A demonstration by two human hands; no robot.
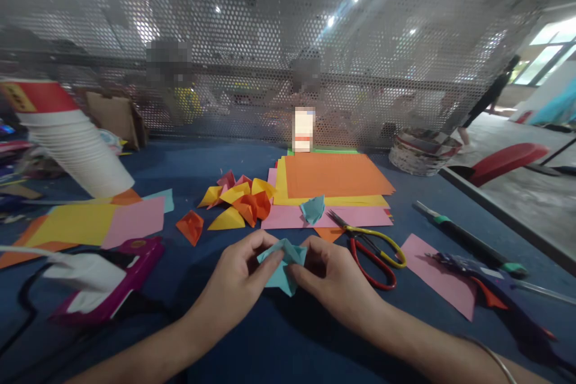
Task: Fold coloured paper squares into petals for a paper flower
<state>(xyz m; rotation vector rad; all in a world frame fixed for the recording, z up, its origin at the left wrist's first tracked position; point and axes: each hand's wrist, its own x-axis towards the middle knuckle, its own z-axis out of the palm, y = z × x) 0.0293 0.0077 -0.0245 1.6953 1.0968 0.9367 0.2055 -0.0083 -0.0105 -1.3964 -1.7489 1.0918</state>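
Carefully, the left hand and right hand are pinching blue paper left of the scissors, seemingly shaping folds that are calling for even pressure.

On the dark blue table, red-and-yellow-handled metal scissors are placed to the right of stacked coloured paper sheets

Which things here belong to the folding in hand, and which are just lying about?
Part of the work, as I judge it:
light-blue paper, held by left hand and right hand
folded paper pieces
stacked coloured sheets
scissors, probably

Apparently just lying about:
paper cups
magenta power strip
woven basket
black-and-green-handled tool
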